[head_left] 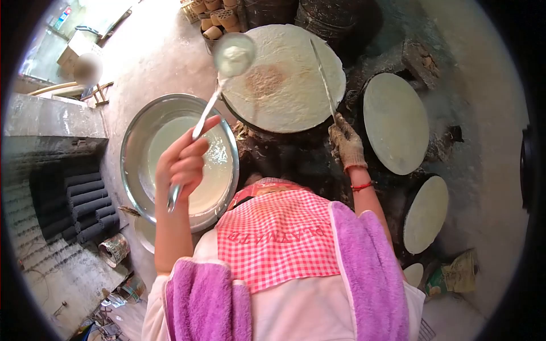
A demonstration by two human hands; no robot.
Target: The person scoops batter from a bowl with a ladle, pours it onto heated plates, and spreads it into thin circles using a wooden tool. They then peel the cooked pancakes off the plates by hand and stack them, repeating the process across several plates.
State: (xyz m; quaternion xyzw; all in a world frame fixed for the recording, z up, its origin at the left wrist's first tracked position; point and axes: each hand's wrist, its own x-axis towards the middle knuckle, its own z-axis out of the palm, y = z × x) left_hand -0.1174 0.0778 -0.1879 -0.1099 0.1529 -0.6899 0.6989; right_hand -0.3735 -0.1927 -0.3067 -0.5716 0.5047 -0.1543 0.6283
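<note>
My left hand (185, 162) is closed around the handle of a ladle (206, 113). The ladle's round bowl, with pale batter in it, is raised over the left edge of a large round griddle. A thin pale flatbread (296, 85) covers that griddle, browned in one patch near its middle. In a soiled work glove, my right hand (346, 142) grips a long thin spatula (321, 71), whose blade lies over the right part of the flatbread. Below my left hand stands a wide metal basin (129, 133) of pale batter (213, 176).
Two more round pale-topped griddles (396, 124) (426, 215) stand to my right. Stacked black briquettes (88, 196) lie at left, near a tin can (114, 250). Clay-coloured cylinders (227, 20) and dark barrels (327, 20) stand behind the main griddle.
</note>
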